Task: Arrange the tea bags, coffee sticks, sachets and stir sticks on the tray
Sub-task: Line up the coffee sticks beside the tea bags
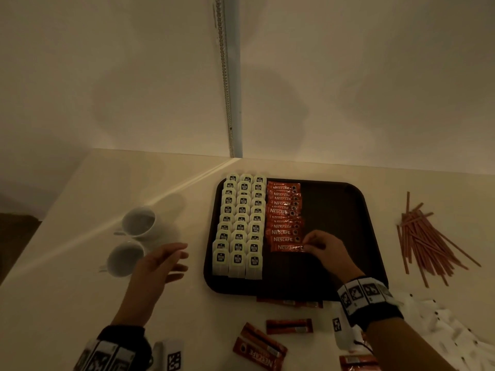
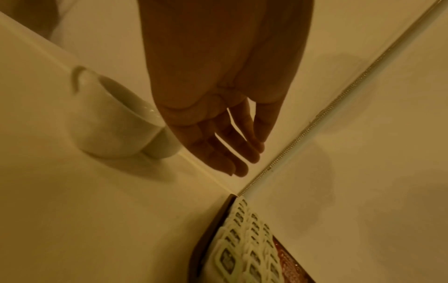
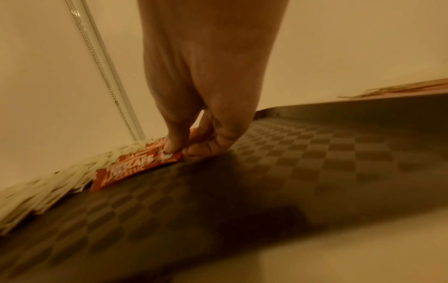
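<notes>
In the head view, the dark tray (image 1: pixel 334 199) sits centre-right on the pale counter. Its left part is filled with three neat columns of tea bags (image 1: pixel 239 226), and just right of them runs one column of red coffee sticks (image 1: pixel 285 218). The right hand (image 1: pixel 322 249) pinches the end of the lowest stick in that column, laying it at the bottom of the row. The left hand (image 1: pixel 160 263) hovers left of the tray with fingers spread and relaxed, holding nothing. The tea bags look done and the coffee column is well along, but loose coffee sticks (image 1: pixel 289 325) wait along the bottom edge of the frame, the stir sticks (image 1: pixel 426 236) lie in a heap at far right off the tray, and the white sachets (image 1: pixel 452 325) at lower right are also off it (so roughly half the work seems left).

In the left wrist view, the left hand (image 2: pixel 218 118) hangs limp near a white cup (image 2: pixel 116 122); the tray corner with tea bags shows at bottom centre.

In the right wrist view, thumb and fingertips (image 3: pixel 173 147) grip the coffee stick (image 3: pixel 135 170) on the tray's chequered floor, beside the tea bags at lower left.
</notes>
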Available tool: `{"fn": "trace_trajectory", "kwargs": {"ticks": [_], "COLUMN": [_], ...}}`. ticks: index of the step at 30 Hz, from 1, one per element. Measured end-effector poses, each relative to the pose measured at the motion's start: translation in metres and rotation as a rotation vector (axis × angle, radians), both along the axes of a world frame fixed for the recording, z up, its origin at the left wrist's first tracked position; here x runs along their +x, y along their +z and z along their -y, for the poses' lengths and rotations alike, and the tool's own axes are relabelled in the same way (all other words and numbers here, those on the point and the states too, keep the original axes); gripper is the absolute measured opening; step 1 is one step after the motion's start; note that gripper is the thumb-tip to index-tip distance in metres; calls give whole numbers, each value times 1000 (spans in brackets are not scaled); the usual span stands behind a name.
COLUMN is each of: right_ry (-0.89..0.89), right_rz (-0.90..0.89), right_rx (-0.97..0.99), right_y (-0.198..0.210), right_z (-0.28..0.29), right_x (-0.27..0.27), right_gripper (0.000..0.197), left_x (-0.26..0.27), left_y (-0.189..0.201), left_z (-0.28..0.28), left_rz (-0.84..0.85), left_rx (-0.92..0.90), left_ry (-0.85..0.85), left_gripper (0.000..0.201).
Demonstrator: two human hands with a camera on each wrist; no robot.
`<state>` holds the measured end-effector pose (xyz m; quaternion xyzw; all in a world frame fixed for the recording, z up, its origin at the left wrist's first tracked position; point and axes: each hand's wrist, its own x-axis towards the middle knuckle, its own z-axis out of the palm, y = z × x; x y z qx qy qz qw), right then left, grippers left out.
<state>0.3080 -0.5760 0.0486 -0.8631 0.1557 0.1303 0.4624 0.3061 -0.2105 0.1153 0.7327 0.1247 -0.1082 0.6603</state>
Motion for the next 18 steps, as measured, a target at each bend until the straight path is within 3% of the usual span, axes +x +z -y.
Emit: {"fn": "trace_trajectory", "kwargs": {"ticks": [6,18], "right_ry": [-80,-116], "right_rz": [93,61], "right_rx": [-81,-169], "right_y": [-11,-15], "right_z": [-10,-18], "right_x": [5,12], "right_gripper": [14,13], "left_x": [-18,-32], "left_y": [-16,-25], "left_z": [-18,-36], "left_rz": [-77,-99], "left_rx": [42,71], "left_ry": [20,67], "left_gripper": [21,21]}}
